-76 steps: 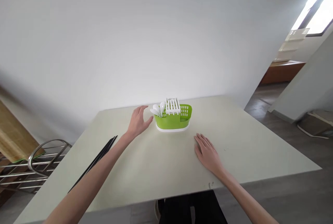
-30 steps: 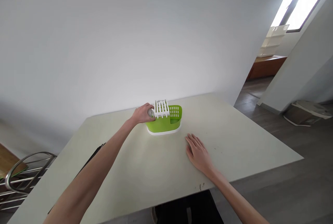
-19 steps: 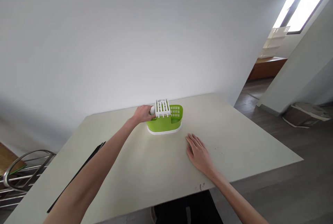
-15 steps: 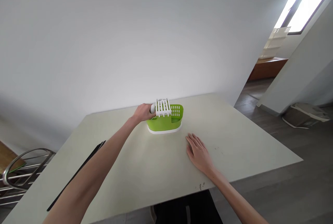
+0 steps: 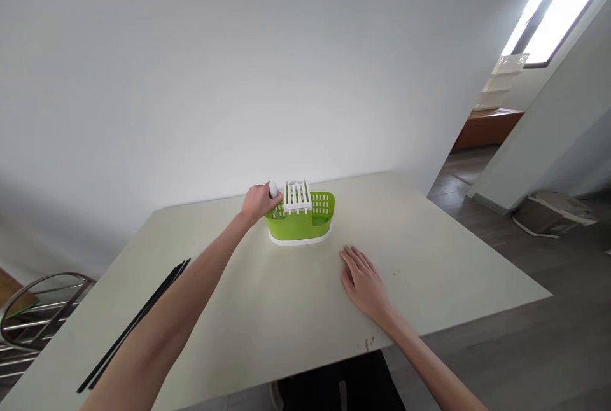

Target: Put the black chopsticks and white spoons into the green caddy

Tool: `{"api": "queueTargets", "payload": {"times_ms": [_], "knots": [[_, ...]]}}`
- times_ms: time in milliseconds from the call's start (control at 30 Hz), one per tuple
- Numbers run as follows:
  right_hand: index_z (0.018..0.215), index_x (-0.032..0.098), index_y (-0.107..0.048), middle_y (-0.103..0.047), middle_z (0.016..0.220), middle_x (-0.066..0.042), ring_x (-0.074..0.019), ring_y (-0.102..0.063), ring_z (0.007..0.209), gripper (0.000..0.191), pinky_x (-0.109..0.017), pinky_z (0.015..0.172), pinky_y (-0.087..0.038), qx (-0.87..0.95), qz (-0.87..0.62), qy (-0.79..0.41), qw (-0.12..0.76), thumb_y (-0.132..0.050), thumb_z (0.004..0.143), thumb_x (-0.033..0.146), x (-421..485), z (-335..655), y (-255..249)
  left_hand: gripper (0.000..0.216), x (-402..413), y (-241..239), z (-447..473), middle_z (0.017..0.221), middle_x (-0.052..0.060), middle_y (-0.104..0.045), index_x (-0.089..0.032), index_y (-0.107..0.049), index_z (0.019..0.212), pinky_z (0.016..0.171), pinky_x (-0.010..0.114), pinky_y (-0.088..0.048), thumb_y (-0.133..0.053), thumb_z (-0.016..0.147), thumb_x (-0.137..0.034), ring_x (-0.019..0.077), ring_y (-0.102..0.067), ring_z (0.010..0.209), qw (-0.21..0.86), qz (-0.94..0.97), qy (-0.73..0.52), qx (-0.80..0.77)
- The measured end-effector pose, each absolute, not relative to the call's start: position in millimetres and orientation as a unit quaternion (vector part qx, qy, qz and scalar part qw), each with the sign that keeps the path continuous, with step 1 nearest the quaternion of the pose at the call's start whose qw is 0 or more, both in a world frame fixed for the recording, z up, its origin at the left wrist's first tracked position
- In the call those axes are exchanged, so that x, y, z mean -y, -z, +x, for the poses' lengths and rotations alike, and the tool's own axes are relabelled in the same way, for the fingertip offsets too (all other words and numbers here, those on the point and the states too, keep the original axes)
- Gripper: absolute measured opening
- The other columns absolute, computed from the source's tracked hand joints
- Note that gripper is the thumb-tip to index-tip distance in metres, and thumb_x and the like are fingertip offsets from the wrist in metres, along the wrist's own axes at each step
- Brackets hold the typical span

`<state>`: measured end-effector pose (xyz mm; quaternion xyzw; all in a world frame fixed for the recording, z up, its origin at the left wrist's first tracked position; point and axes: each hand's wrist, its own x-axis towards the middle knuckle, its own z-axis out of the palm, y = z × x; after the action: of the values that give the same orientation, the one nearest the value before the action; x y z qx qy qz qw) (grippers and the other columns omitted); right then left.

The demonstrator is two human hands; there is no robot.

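A green cutlery caddy (image 5: 300, 225) with a white slotted insert (image 5: 296, 196) and white base stands toward the far side of a pale table (image 5: 267, 309). My left hand (image 5: 258, 201) is closed around white spoons (image 5: 273, 189) at the caddy's left end, the spoon bowls showing above my fingers. My right hand (image 5: 365, 280) lies flat on the table, fingers spread, a little in front and to the right of the caddy, holding nothing.
Several black chopsticks (image 5: 136, 322) lie near the table's left edge. A metal rack (image 5: 28, 315) stands on the floor at the left. A white wall runs behind the table; at the right is a doorway with a wooden bench (image 5: 487, 128).
My left hand went from open beside the caddy to closed on the white spoons and has lifted them slightly. The right hand has stayed flat in place.
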<state>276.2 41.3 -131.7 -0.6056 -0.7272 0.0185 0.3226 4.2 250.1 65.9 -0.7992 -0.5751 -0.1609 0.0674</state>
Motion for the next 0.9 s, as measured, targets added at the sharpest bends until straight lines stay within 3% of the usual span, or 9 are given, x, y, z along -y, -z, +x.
{"api": "queueTargets", "payload": {"times_ms": [367,667,900], "knots": [[0.152,0.019,-0.057,-0.054,0.160,-0.009,-0.0273,-0.044,0.153,0.050,-0.051,0.126,-0.039,0.725,-0.607,-0.015,0.324,-0.036,0.108,0.030,-41.5,275.5,132.2,0.021,-259.7,-113.7,0.7,0.057,0.003,-0.056,-0.022,-0.058,0.074,0.056,0.032,-0.033,-0.056,0.083,-0.040,0.0196,-0.055,0.056,0.121,-0.755,0.315,0.563],[0.151,0.019,-0.057,-0.055,0.160,-0.011,-0.0280,-0.046,0.152,0.050,-0.053,0.125,-0.039,0.727,-0.602,-0.014,0.330,-0.038,0.107,0.030,-43.0,276.9,137.2,0.030,-246.6,-190.0,-14.2,0.051,-0.005,-0.033,-0.023,-0.039,0.059,0.058,0.031,-0.033,-0.056,0.081,-0.035,0.0107,-0.029,0.053,0.142,-0.696,0.424,0.562],[0.151,0.018,-0.057,-0.054,0.160,-0.010,-0.0277,-0.045,0.152,0.049,-0.051,0.125,-0.039,0.726,-0.604,-0.015,0.329,-0.037,0.108,0.031,-42.2,277.1,138.7,0.029,-205.8,-208.1,-41.7,0.054,0.002,-0.054,-0.017,-0.054,0.055,0.059,0.028,-0.039,-0.052,0.078,-0.035,0.0124,-0.045,0.056,0.070,-0.699,0.387,0.597]]}}
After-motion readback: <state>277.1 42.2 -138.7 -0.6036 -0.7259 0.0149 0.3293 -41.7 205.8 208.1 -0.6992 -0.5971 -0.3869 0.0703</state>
